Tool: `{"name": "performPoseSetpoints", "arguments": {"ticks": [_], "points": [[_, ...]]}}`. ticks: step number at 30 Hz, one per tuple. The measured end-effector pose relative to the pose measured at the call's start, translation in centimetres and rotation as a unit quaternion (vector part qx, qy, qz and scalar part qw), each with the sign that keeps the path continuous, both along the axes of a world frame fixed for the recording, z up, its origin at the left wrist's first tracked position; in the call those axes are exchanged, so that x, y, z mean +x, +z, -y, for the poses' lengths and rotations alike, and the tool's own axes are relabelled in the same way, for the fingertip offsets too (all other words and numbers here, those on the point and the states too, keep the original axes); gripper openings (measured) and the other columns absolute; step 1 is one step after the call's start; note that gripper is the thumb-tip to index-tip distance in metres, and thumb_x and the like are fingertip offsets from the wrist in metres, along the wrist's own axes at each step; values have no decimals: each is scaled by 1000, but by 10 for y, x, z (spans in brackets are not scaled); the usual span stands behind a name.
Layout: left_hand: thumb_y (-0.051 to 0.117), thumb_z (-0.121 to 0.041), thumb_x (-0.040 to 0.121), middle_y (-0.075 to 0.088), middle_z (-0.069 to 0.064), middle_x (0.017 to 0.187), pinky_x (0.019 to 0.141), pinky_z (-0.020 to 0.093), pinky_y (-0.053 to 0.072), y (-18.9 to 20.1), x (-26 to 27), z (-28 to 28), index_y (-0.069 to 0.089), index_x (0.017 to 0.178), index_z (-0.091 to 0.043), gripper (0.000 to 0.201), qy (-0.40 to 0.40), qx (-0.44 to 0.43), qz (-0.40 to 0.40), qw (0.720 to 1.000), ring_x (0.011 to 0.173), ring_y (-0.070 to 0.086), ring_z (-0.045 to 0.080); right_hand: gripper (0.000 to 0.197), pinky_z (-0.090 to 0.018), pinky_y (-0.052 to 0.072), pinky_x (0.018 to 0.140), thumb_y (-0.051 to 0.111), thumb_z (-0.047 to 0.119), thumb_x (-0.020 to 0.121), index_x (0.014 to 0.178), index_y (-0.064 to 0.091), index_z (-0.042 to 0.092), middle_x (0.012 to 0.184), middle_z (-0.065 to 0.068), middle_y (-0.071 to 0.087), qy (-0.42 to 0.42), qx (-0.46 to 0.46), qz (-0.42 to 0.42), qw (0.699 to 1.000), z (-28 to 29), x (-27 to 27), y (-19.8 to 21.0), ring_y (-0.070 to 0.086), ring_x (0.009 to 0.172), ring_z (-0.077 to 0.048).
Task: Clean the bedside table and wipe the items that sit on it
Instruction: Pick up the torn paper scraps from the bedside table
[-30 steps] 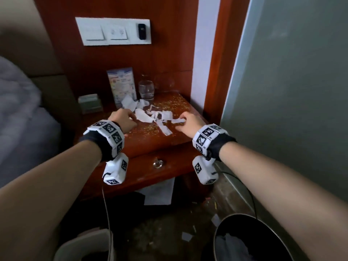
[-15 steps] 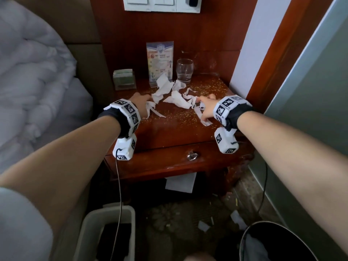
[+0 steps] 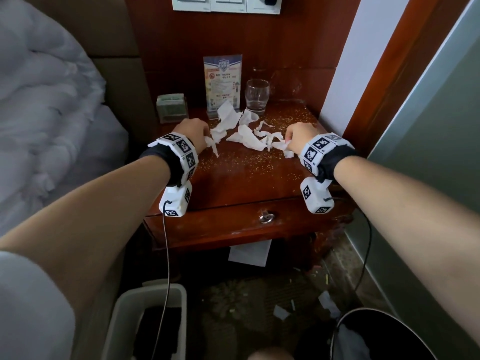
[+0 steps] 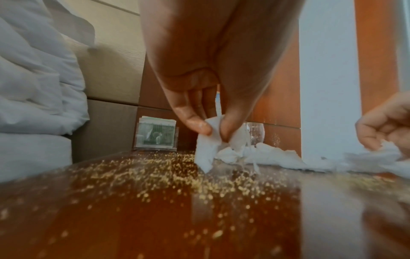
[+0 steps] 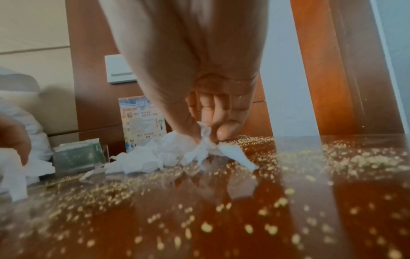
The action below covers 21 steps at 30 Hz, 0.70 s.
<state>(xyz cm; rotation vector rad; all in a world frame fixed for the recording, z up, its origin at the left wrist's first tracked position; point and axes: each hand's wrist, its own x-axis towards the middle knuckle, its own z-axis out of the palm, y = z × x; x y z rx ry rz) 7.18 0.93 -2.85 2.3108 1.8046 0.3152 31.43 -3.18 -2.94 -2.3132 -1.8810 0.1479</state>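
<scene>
1. Two hands on the bedside table: left hand and right hand flank the torn tissue scraps among crumbs.
2. Left wrist: thumb and fingertip pinch a tissue strip.
3. Right wrist: fingertips nip a twisted scrap.

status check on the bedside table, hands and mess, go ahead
Left hand pinches a torn tissue scrap. Right hand pinches another scrap. More tissue and yellow crumbs across the table. Glass stands behind.
</scene>
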Motion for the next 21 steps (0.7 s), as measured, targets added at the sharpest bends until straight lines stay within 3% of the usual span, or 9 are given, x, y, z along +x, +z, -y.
{"name": "performPoseSetpoints", "arguments": {"ticks": [3,7,10,13,17,19,21], "points": [[56,-7,88,64,13,111,75,32,49,9,5,4,65,107,-13,22,6,17,23,1000,99,61,30,14,-28,44,70,58,6,85,95,64,12,110,-11,65,-9,55,-51,997,5,6,9,61,94,-28],[55,-11,89,66,14,107,71,32,48,23,19,12,64,107,-10,20,-3,37,44,998,95,62,31,27,-31,49,73,42,0,88,90,63,16,97,-9,64,-27,146,-110,983,16,14,20,59,89,-28],[54,-12,88,65,15,112,72,29,45,32,36,21,64,111,-10,24,-17,53,64,996,100,61,31,27,-33,50,73,40,-1,89,91,64,10,83,-4,59,-30,213,-137,967,32,23,28,53,80,-23],[56,-12,88,65,15,113,75,31,45,41,61,37,64,111,-10,24,-43,57,83,994,102,60,30,25,-27,43,67,42,0,90,93,65,8,75,-1,53,-35,223,-153,962,52,37,32,51,78,-20],[56,-15,88,67,10,103,73,31,48,47,103,66,66,105,-13,20,-93,62,103,988,89,59,25,22,-30,49,75,46,1,89,90,66,10,77,-2,54,-54,227,-163,959,90,60,35,52,78,-20],[57,-15,87,66,10,103,69,29,44,47,128,86,66,105,-12,20,-120,59,117,984,84,56,22,22,-32,51,75,49,2,88,79,62,18,70,1,53,-76,213,-175,958,112,76,34,55,76,-23],[58,-14,85,63,11,112,71,27,43,45,152,108,66,106,-11,22,-150,57,129,979,92,59,25,30,-33,52,66,54,2,85,64,54,22,65,4,52,-92,184,-184,961,136,93,30,59,65,-19]]}}
